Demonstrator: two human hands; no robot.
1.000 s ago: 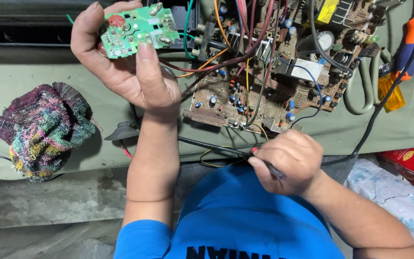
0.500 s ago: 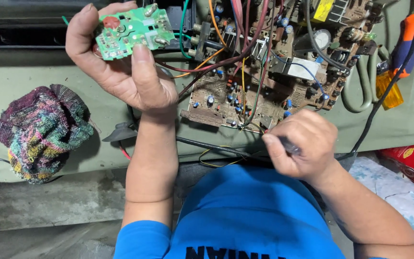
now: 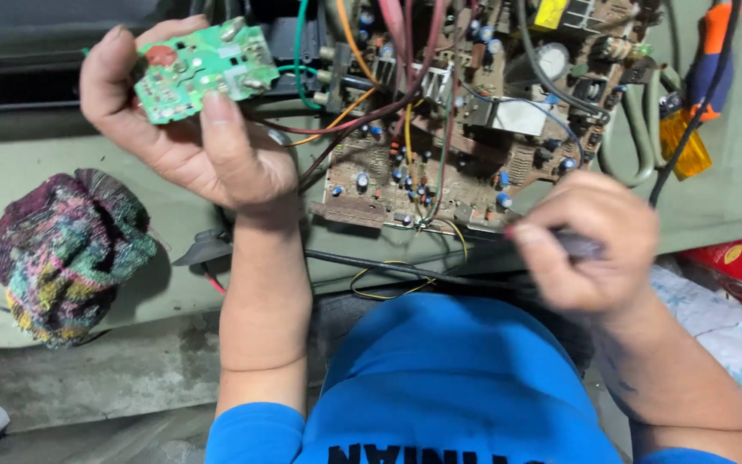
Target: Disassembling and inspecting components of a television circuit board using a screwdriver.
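Left hand (image 3: 186, 142), upper left of frame: fingers curled round a small green board (image 3: 203, 69), thumb pressed on its lower edge, component side facing the camera. Green wire runs from the board toward the big brown board (image 3: 440, 163), upper centre, tangled in red, orange and yellow leads. Right hand (image 3: 590, 241), centre right, motion-blurred: closed on a thin dark tool (image 3: 579, 247); can't tell what kind. Knitted cloth (image 3: 62, 249) at left on the grey-green bench (image 3: 10, 180). Orange-handled screwdriver (image 3: 699, 86), upper right.
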